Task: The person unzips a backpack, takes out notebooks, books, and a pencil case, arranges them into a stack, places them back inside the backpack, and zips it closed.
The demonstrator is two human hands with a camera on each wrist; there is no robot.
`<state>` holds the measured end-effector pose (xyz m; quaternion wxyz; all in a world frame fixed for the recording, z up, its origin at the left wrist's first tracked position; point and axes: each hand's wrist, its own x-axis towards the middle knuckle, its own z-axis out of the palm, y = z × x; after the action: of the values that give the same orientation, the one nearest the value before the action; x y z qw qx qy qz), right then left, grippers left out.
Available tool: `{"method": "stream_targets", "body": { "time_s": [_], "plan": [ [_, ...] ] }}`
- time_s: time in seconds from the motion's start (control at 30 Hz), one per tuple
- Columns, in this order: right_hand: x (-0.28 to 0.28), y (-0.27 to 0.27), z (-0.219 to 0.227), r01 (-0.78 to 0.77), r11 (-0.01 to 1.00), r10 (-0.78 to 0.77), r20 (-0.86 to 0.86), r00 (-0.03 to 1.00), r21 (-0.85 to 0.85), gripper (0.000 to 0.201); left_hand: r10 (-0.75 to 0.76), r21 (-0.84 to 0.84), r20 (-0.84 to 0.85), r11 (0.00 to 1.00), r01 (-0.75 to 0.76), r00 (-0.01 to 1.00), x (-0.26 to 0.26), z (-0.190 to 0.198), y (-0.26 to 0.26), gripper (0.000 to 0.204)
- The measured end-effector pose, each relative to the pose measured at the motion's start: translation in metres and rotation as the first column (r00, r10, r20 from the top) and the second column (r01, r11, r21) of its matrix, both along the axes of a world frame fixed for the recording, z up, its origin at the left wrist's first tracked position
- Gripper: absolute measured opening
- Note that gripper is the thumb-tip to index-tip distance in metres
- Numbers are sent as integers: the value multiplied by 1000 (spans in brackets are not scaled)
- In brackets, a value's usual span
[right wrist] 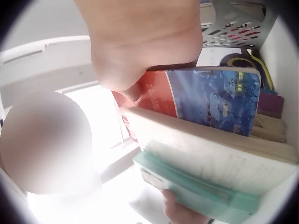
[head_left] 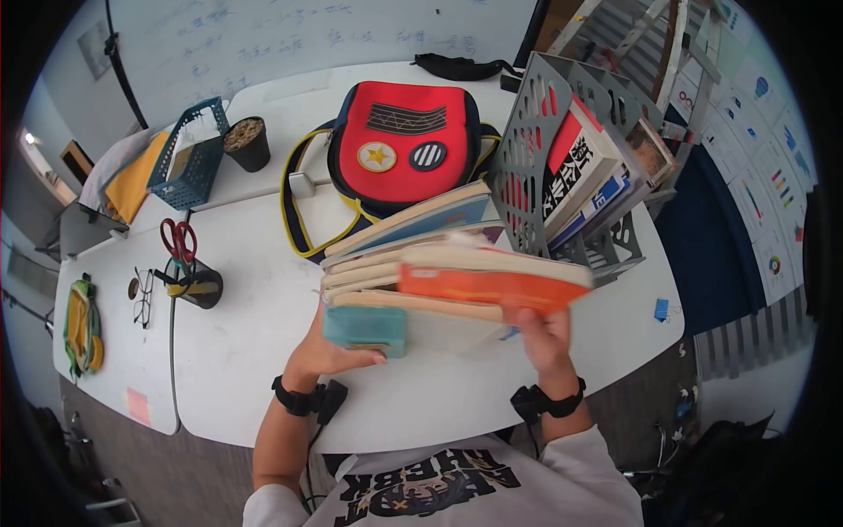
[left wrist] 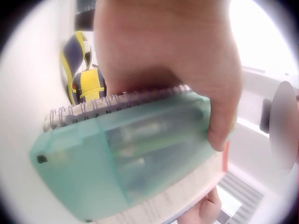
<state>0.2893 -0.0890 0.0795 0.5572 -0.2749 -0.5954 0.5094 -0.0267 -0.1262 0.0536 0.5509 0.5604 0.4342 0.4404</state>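
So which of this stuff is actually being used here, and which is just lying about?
In use:
- stack of books, held up between both hands
- teal spiral notebook under it, gripped by the left hand
- right hand gripping the orange book

Lying about:
- red backpack
- grey book rack
- scissors
- glasses
- blue basket

The person's white T-shirt point(head_left: 448, 483) carries dark block lettering, seen upside down from the head camera; "HEBR" can be made out in it. A red and white book point(head_left: 575, 162) in the grey rack point(head_left: 527, 149) shows large black Chinese characters, too small to read. The whiteboard point(head_left: 290, 39) bears faint illegible handwriting.
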Motion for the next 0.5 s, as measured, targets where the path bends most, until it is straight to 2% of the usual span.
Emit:
{"method": "stream_targets", "body": {
  "time_s": [0.07, 0.1, 0.17, 0.2, 0.23, 0.3, 0.33, 0.4, 0.43, 0.5],
  "plan": [
    [-18, 7, -4, -268, 938, 272, -16, 962, -219, 44, -16, 11, -38, 1000, 16, 999, -4, -7, 1, 116],
    [-24, 10, -4, -271, 938, 274, -18, 962, -218, 44, -33, 21, -73, 999, 35, 997, -6, -9, 1, 119],
    [-32, 16, -3, -369, 929, 347, 390, 853, -19, 53, -74, -9, -86, 997, 74, 993, -8, -3, 2, 123],
    [-26, 16, 8, -378, 926, 310, 571, 760, 1, 63, -119, -41, -97, 992, 116, 988, -9, 0, 2, 127],
    [-23, 21, 9, -382, 924, 313, 570, 760, 3, 63, -115, -41, -99, 993, 112, 988, -9, 3, 3, 127],
    [-18, 28, 11, -447, 892, 248, 750, 613, 71, 81, -117, -13, -111, 993, 116, 987, -7, 6, 3, 122],
    [-13, 28, 12, -447, 892, 247, 750, 614, 72, 81, -117, -12, -112, 993, 116, 987, -6, 4, 3, 122],
    [-8, 26, 18, -287, 956, 233, 422, 876, 69, 99, -22, 76, -19, 997, 23, 1000, -4, -3, 2, 114],
    [-8, 24, 19, -296, 953, 240, 427, 872, 69, 99, -12, 78, -14, 997, 13, 1000, -3, -4, 1, 114],
    [-14, 15, 16, -216, 939, 18, 592, 806, 266, 119, 32, 155, -50, 988, -24, 998, -3, -5, 1, 103]
  ]
}}
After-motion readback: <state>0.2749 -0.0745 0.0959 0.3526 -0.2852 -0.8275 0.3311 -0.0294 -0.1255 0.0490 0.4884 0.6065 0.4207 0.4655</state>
